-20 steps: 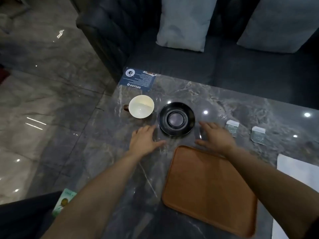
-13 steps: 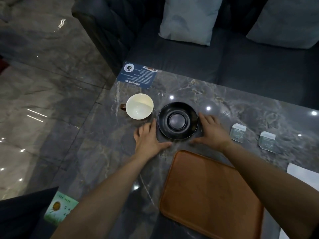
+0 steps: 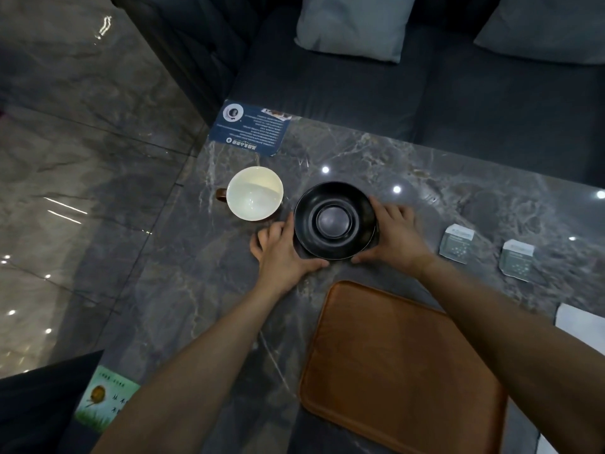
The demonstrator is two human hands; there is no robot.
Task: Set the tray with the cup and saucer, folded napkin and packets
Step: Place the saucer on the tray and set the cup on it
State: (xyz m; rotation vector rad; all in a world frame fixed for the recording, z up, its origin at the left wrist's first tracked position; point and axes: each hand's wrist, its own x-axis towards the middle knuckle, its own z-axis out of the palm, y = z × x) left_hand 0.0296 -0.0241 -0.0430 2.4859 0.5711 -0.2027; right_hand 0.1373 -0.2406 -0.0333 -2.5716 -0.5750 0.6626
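A black saucer [image 3: 334,220] sits on the grey marble table, held at both sides. My left hand [image 3: 281,253] grips its left rim and my right hand [image 3: 394,235] its right rim. The saucer looks slightly raised at its near edge. Left of it stands a cup [image 3: 254,193] with a white inside and a brown handle. An empty brown tray [image 3: 399,368] lies near me, below the saucer. Two grey-white packets [image 3: 456,239] [image 3: 517,261] lie to the right. A white napkin [image 3: 579,324] shows at the right edge, partly behind my forearm.
A blue printed card [image 3: 250,131] lies at the table's far left corner and a green card [image 3: 104,398] at the near left. A dark sofa [image 3: 360,80] with grey cushions runs along the far edge. Glossy floor lies left of the table's edge.
Both hands have moved in from beside the saucer and closed on its rim. The view has shifted closer.
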